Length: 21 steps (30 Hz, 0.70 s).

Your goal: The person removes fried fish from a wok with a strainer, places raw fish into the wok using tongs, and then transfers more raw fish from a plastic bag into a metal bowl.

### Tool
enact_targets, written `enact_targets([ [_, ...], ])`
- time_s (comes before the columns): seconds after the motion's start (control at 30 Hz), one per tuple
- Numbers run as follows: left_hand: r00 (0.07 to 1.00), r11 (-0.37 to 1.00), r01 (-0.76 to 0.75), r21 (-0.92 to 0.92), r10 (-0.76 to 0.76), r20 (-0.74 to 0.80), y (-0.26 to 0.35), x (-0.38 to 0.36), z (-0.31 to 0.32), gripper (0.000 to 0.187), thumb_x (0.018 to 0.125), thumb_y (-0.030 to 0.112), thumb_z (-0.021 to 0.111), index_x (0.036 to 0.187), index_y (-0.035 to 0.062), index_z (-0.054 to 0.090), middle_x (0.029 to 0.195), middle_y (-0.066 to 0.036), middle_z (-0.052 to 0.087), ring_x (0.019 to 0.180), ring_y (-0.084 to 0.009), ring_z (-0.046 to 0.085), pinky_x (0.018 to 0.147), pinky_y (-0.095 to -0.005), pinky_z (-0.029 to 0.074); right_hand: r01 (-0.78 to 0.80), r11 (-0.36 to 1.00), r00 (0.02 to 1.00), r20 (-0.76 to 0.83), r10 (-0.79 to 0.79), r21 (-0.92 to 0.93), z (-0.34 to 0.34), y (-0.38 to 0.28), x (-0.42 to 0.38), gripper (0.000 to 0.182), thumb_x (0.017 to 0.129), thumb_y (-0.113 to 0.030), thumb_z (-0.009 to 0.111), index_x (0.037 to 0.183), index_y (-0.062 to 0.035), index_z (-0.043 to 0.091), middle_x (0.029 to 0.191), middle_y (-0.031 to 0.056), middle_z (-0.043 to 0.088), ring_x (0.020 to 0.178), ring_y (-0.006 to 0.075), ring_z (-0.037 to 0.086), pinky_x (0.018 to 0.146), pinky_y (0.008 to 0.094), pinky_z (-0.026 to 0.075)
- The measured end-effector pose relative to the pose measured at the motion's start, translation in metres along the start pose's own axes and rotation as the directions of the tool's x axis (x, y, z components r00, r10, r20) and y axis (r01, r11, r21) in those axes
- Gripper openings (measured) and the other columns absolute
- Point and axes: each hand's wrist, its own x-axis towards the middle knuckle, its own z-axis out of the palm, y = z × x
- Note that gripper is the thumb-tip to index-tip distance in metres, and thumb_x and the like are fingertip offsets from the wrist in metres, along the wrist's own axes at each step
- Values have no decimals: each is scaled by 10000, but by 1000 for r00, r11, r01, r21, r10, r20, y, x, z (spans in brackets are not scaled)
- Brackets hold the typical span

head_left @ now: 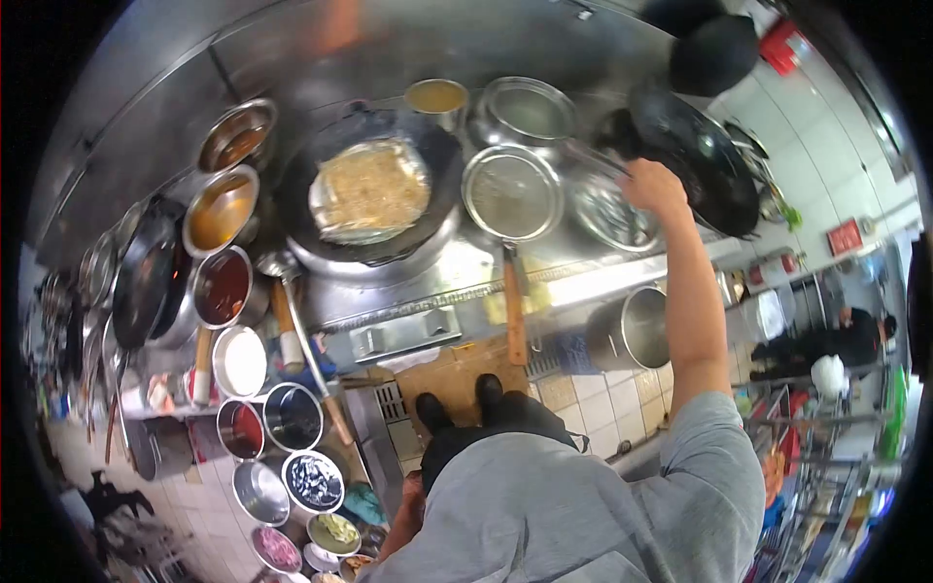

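The right hand (pixel 654 186) is closed around the dark, thin handle (pixel 601 159) of a utensil, the arm stretched out over the bench (pixel 466 264); the handle runs from the fist toward the left, between a pot (pixel 530 107) of cloudy liquid and a metal basin (pixel 614 211), and its far end is too blurred to make out. The basin lies just below the fist, and a large black wok (pixel 705 160) is tilted just beyond it on the right. The left hand (pixel 412 494) hangs low beside the person's hip, partly hidden by the shirt (pixel 554 505), and whether it is open or closed I cannot tell. Left of the basin sits a round strainer (pixel 513 194), its wooden handle jutting over the bench's front edge toward the person. Further left, a wok (pixel 442 160) stands on the burner with pale golden, bubbly food (pixel 374 189) in it, and a small pot (pixel 436 96) of yellow liquid is near its rim. Along the left stand containers of brown sauce (pixel 243 146), orange liquid (pixel 219 214) and dark red sauce (pixel 223 287), with a long ladle (pixel 313 352) near the last. Off to the right, a person (pixel 831 342) in dark clothes is well apart from the bench.
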Motion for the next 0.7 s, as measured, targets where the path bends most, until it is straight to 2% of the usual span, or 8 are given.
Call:
enact_targets([
  [0.2,991,992,-120,31,118,62,16,23,-9,190,984,278,599,989,94,650,845,-38,650,745,-208,648,641,-361,522,-145,978,989,11,149,-148,51,140,-21,327,860,-272,610,1090,-78,736,1097,216,710,1059,371,681,929,471,541],
  [0.27,974,916,-91,-391,164,158,20,24,-7,154,961,253,620,912,106,619,763,-29,604,650,-186,613,555,-351,494,-131,974,990,30,139,-185,75,168,-12,305,848,-234,601,1076,-88,741,1105,201,711,1059,359,685,922,466,547],
  [0.33,951,559,87,-825,200,236,37,15,-1,151,938,222,630,843,113,586,693,-15,551,573,-158,567,483,-331,455,-100,975,994,19,106,-199,103,192,8,280,837,-204,592,1031,-75,746,1101,190,710,1041,350,695,896,461,560],
  [0.43,953,720,302,-624,-247,177,67,4,16,145,933,220,625,864,98,589,690,-9,546,574,-153,562,473,-327,450,15,981,999,-43,-24,-195,145,224,51,242,857,-188,589,987,-65,752,1091,162,708,975,331,718,851,451,576],
  [0.5,999,973,52,-224,-49,19,81,-8,32,127,927,209,630,885,93,595,694,-11,554,580,-148,561,481,-320,452,50,979,997,-47,-61,-199,165,234,86,228,864,-187,596,980,-75,757,1091,151,711,956,315,726,836,444,581],
  [0.57,995,998,64,-23,-66,-80,106,-22,47,116,919,201,633,904,90,606,700,-15,562,579,-144,559,487,-315,456,78,972,996,-28,-86,-222,183,238,121,214,869,-184,608,981,-93,765,1092,140,717,944,298,733,821,437,585],
  [0.63,924,940,314,-133,-335,-185,148,-39,67,111,910,197,634,919,87,622,708,-21,572,572,-143,556,490,-312,460,92,964,994,79,-75,-249,174,224,136,244,907,-211,597,1060,-111,759,1138,120,707,1000,272,724,816,415,588],
  [0.7,923,929,277,-247,-328,-200,156,-47,78,143,924,217,638,955,77,641,727,-28,597,581,-141,567,497,-315,474,117,957,989,115,-89,-267,179,218,149,273,949,-235,556,1101,-131,757,1156,108,709,1036,254,719,814,392,586],
])
